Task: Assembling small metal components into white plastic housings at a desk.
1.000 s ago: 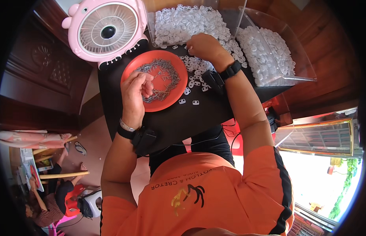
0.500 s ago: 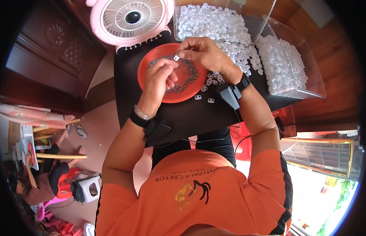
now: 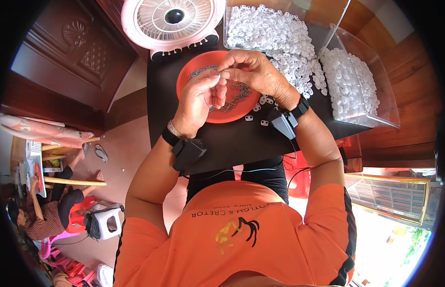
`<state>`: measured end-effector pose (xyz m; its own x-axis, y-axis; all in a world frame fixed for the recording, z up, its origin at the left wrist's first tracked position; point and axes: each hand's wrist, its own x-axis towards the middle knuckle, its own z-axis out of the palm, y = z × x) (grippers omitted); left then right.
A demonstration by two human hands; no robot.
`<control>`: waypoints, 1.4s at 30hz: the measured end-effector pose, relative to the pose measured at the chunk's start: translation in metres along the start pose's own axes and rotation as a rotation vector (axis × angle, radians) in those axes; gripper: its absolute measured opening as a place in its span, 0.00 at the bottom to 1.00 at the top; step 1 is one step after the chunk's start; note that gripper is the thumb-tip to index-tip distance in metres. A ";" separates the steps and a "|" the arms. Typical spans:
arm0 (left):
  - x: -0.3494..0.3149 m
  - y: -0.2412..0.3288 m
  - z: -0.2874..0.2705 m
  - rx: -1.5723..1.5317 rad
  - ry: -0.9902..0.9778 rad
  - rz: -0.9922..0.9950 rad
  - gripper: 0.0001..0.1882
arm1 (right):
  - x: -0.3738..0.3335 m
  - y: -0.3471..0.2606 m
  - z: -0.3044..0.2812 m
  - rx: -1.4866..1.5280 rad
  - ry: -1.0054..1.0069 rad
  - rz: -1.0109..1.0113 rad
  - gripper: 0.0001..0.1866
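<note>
Red and round, a shallow plate [image 3: 182, 86] sits on the dark table [image 3: 222, 150], with thin grey metal pins [image 3: 242, 92] scattered in a loose ring over it. Both hands meet above the plate. The left hand [image 3: 199, 98] has its fingers curled in toward the palm, thumb uppermost; the right hand [image 3: 261, 76] reaches across from the other side, its thumb and forefinger bent to a pinch at the left fingertips. The fingers cover the meeting point, so I cannot tell how tightly either hand is closed or whether something small is caught between them. Just right of the plate, a few white two-holed pieces [image 3: 249, 117] lie singly on the table, and beyond the right hand a heap of white pieces [image 3: 295, 69] spreads out in front of a clear bin [image 3: 225, 34] full of the same. Another clear bin [image 3: 389, 114], also loaded with small white parts, stands farther right. Behind the plate, toward the left, stands a pink fan [image 3: 128, 29].
</note>
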<state>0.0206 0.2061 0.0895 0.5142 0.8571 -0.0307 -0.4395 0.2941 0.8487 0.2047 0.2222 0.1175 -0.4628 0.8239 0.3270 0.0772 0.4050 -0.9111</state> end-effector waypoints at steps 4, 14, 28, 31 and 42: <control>0.000 0.005 -0.002 0.051 -0.022 0.010 0.10 | -0.001 0.000 0.003 0.024 0.035 -0.014 0.05; -0.001 0.005 0.000 0.228 0.043 0.054 0.10 | -0.001 -0.005 0.000 -0.257 -0.050 -0.113 0.07; -0.006 0.013 0.006 0.461 0.201 0.035 0.13 | -0.004 -0.002 -0.005 -0.759 -0.015 -0.197 0.08; -0.006 0.013 0.004 0.458 0.191 0.096 0.13 | -0.007 0.005 -0.012 -0.849 -0.177 -0.160 0.08; -0.003 0.011 0.002 0.398 0.175 0.148 0.11 | -0.006 0.026 -0.002 -1.079 -0.205 -0.193 0.05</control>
<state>0.0153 0.2059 0.1003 0.3202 0.9462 0.0462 -0.1642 0.0074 0.9864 0.2115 0.2288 0.0923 -0.6791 0.6693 0.3014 0.6692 0.7333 -0.1206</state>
